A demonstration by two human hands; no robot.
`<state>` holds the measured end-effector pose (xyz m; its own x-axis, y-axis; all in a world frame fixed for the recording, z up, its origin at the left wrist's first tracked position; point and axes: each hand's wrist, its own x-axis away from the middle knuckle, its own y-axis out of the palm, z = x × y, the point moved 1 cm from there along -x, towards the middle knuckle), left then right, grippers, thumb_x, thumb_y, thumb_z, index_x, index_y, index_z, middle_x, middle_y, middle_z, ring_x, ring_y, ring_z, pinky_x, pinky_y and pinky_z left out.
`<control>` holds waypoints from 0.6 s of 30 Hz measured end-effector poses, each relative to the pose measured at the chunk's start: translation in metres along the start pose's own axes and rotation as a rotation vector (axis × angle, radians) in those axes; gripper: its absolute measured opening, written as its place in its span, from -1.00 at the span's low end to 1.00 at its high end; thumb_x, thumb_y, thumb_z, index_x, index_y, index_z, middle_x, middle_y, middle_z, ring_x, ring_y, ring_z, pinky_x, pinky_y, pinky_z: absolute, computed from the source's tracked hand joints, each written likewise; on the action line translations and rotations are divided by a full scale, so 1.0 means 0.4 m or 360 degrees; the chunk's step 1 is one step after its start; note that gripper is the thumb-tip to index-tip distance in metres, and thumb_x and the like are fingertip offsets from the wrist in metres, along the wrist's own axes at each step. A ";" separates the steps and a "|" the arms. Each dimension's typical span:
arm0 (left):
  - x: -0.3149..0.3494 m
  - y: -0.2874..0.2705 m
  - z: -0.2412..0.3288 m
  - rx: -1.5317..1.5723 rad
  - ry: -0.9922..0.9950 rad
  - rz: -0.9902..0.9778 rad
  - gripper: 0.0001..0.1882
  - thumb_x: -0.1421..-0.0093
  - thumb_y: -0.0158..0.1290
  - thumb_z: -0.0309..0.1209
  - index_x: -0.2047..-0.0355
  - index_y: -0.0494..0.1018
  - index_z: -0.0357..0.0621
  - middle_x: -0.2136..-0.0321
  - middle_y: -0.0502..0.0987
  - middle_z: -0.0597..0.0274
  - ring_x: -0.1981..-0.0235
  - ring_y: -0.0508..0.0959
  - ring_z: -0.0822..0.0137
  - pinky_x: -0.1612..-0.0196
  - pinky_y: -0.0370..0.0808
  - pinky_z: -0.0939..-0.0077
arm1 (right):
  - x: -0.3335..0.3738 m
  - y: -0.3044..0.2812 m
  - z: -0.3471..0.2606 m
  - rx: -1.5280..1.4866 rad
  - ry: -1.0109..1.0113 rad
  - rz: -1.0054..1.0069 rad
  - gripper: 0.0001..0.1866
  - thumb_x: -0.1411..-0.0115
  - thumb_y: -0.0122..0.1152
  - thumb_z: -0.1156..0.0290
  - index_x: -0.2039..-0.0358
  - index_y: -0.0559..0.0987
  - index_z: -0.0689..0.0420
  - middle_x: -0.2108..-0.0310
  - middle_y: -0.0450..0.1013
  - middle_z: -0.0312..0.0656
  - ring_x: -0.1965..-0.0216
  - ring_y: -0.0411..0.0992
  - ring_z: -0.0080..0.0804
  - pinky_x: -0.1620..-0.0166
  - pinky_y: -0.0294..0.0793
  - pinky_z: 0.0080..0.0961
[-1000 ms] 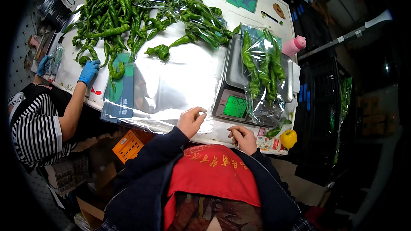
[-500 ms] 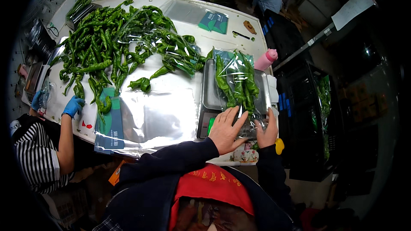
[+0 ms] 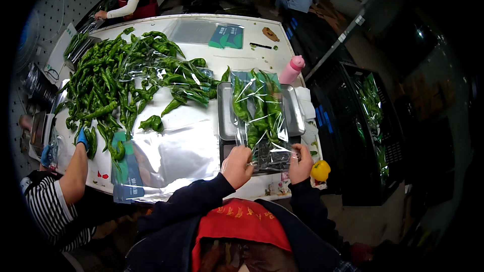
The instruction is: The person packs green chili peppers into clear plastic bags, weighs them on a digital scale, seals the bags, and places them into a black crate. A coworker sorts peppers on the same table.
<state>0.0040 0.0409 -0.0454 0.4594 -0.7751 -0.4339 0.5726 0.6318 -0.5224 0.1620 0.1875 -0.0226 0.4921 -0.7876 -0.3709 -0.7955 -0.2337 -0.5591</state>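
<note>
A clear plastic bag with several long green peppers inside lies over a scale with a metal tray. My left hand is closed on the near left corner of the bag. Closed on the near right corner is my right hand. The bag's near end is stretched flat between them, its peppers pointing away from me. A stack of clear bags with a blue-green printed strip lies left of the scale.
Loose green peppers heap on the left of the white table, beside filled bags. A pink bottle stands behind the scale; a yellow pepper sits near my right hand. Black crates stand right. A co-worker's blue-gloved hand touches peppers.
My left hand has gone from spread over the bag's near end to gripping its left corner. My right hand has closed on the right corner. The view has shifted, showing more of the far side.
</note>
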 end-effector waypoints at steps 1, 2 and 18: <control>0.003 -0.002 -0.003 0.0043 -0.0019 -0.0015 -0.78 0.02 0.12 -0.53 0.48 0.25 -0.20 0.48 0.31 0.07 0.35 0.38 0.00 0.35 0.33 0.16 | -0.006 -0.011 -0.007 -0.0018 -0.0080 0.0067 -0.75 -0.01 0.05 0.75 0.26 0.50 0.26 0.32 0.38 -0.03 0.30 0.42 -0.10 0.23 0.43 -0.38; 0.012 -0.014 -0.003 0.0204 -0.0090 0.0051 -0.79 0.00 0.09 -0.58 0.49 0.23 -0.22 0.53 0.28 0.04 0.45 0.36 0.01 0.42 0.28 0.19 | 0.000 -0.030 -0.025 0.0058 -0.0236 0.0120 -0.74 -0.01 0.04 0.76 0.26 0.50 0.26 0.32 0.36 -0.07 0.34 0.40 -0.17 0.24 0.41 -0.41; 0.051 -0.009 -0.162 0.0377 -0.0625 -0.0081 -0.78 -0.10 0.07 -0.59 0.37 0.21 -0.20 0.65 0.37 0.13 0.63 0.46 0.21 0.54 0.38 0.34 | -0.012 0.032 0.076 0.0149 -0.0065 -0.0356 -0.70 -0.26 0.02 0.46 0.01 0.49 0.20 0.61 0.42 -0.17 0.63 0.39 -0.27 0.47 0.40 -0.39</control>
<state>-0.0327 0.0232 -0.0997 0.6228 -0.7786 -0.0772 0.7197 0.6088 -0.3338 0.1602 0.2058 -0.0504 0.6675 -0.6981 -0.2589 -0.6300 -0.3442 -0.6962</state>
